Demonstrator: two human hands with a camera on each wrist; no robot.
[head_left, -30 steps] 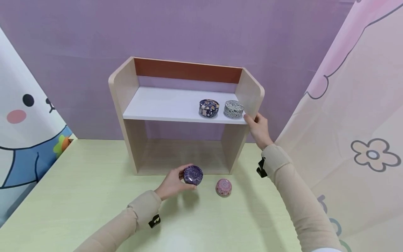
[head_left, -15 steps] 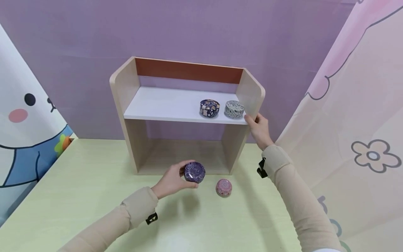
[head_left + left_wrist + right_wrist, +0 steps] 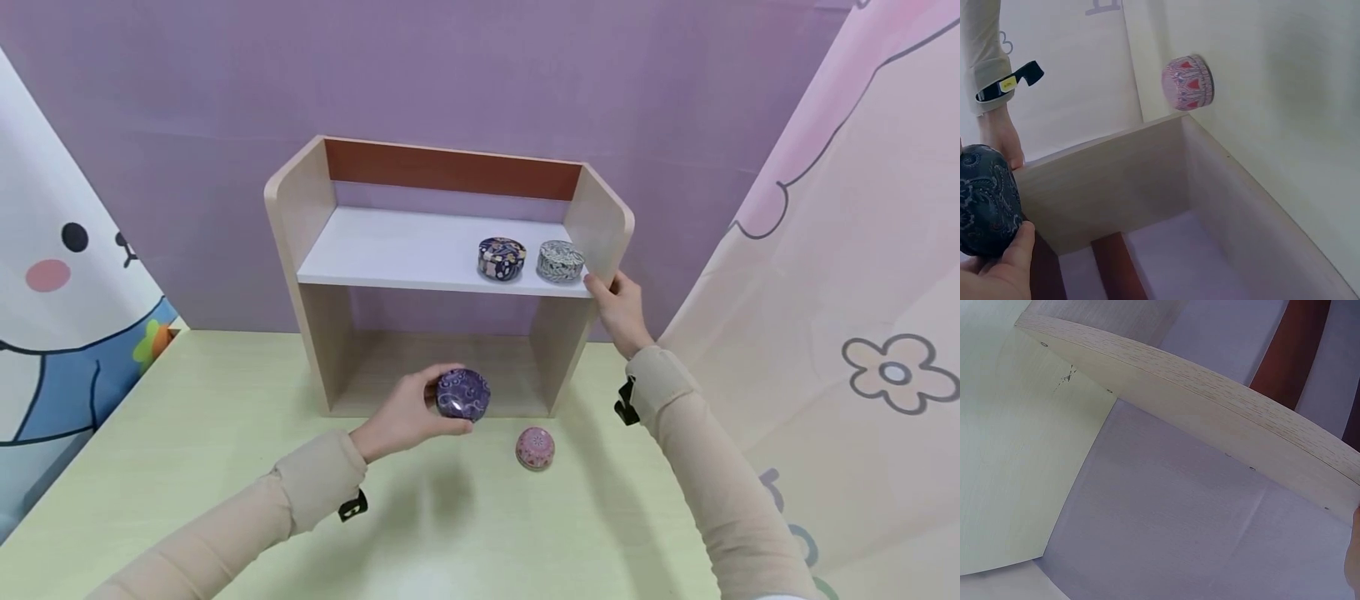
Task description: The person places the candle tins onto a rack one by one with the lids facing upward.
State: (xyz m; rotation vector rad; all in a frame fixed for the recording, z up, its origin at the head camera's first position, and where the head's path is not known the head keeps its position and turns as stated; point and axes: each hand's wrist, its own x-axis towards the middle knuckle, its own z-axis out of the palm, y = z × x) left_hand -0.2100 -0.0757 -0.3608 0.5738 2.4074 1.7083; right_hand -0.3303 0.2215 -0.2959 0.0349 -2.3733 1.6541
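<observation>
A round purple patterned tin (image 3: pixel 463 394) is pinched between the thumb and fingers of my left hand (image 3: pixel 408 414), raised off the table before the lower opening of a small wooden shelf (image 3: pixel 281 190). In the left wrist view that tin (image 3: pixel 986 200) looks dark, with a paisley print. My right hand (image 3: pixel 621 312) grips the front edge of the shelf's right side panel, at the height of the white board (image 3: pixel 390 246). On that board stand a navy floral tin (image 3: pixel 501 258) and a grey-white patterned tin (image 3: pixel 560 261), side by side near the right end.
A small pink tin (image 3: pixel 536 448) sits on the pale table (image 3: pixel 225 392), just in front of the shelf's right side. Behind the shelf is a purple backdrop (image 3: pixel 465 75). Printed curtains hang at the left (image 3: pixel 67 333) and right (image 3: pixel 840 292).
My left hand has lifted the purple tin up and away from the table, toward the shelf. The right hand keeps its hold on the side panel.
</observation>
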